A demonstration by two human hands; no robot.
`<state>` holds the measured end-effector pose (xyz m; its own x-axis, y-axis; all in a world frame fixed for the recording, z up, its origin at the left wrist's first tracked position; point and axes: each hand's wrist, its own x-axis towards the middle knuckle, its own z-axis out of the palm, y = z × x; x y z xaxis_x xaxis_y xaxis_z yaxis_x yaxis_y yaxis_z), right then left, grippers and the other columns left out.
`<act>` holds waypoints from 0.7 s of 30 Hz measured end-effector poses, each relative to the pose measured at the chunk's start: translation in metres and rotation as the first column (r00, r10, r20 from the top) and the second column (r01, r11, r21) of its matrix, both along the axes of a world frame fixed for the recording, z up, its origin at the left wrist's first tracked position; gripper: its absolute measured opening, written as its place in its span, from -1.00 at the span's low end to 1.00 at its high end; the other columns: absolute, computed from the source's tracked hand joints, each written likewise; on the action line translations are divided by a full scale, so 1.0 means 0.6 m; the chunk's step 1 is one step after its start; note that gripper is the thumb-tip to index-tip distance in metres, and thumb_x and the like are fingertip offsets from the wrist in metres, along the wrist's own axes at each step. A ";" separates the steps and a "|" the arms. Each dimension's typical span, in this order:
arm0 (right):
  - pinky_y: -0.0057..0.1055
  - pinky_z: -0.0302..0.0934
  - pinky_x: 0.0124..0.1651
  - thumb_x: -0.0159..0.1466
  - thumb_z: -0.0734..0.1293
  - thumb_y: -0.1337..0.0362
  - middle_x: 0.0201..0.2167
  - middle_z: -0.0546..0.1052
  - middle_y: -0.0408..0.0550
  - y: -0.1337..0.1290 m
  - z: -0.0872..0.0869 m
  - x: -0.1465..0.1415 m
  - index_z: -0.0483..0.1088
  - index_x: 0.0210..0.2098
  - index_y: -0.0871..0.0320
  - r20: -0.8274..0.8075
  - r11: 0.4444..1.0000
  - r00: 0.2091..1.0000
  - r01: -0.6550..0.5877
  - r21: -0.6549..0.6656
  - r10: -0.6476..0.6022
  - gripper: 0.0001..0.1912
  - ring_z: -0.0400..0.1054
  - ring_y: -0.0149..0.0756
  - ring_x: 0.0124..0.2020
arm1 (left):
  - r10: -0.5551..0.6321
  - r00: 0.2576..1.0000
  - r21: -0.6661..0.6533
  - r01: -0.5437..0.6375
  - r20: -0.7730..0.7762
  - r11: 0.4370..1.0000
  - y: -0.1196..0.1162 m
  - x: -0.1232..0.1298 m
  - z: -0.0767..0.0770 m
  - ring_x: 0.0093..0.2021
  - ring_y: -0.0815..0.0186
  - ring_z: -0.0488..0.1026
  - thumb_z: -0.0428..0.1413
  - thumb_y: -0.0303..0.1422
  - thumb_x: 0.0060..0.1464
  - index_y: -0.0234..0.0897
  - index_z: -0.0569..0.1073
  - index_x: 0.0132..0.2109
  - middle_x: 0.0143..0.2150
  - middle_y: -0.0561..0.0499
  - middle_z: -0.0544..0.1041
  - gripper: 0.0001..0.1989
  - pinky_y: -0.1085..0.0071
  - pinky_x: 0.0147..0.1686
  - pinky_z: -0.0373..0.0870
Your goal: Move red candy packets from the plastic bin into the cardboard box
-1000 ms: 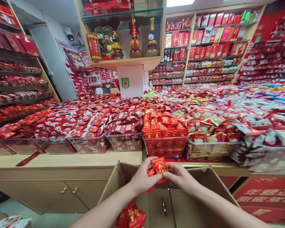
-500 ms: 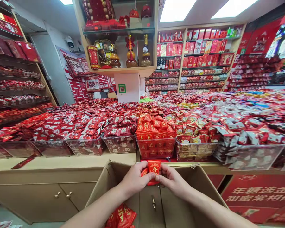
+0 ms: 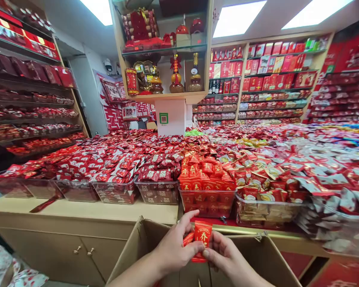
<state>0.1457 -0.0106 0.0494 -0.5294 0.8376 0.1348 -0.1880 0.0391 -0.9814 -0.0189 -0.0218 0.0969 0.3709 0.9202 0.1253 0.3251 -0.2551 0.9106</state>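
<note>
Bins [image 3: 208,193] are ranged along the counter [image 3: 107,219], seemingly for reach. Over the box [image 3: 257,255], one packet [image 3: 202,234] is pinched by left hand [image 3: 174,248] and right hand [image 3: 226,255], its front apparently turned for viewing.

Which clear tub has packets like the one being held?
The tub just beyond the held packet: its packets are bright red with gold writing. Its left neighbour has darker ones; its right neighbour, cream-patched ones.

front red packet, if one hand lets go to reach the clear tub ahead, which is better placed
Probably the right hand: it seems to pinch only the front packet, near its edge. The left hand grips that packet too, plus a second packet beside it, so could likely keep both.
</note>
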 end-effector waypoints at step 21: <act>-0.41 0.17 -0.33 0.10 0.31 0.17 -0.46 0.41 -0.10 0.006 0.015 -0.006 0.35 -0.37 0.17 0.177 0.970 0.983 -0.002 0.242 -0.042 -0.81 0.25 -0.31 -0.40 | -0.061 0.979 0.022 0.058 0.195 0.998 -0.006 -0.017 -0.027 -0.25 0.32 0.41 0.08 -0.42 0.00 -0.17 -0.09 0.20 -0.23 -0.02 0.46 -0.32 0.33 -0.19 0.32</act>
<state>0.1423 -0.0068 0.0587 -0.5466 0.8029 0.2378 -0.0062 0.2802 -0.9599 -0.0292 -0.0257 0.0807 0.3919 0.8945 0.2151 0.1255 -0.2836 0.9507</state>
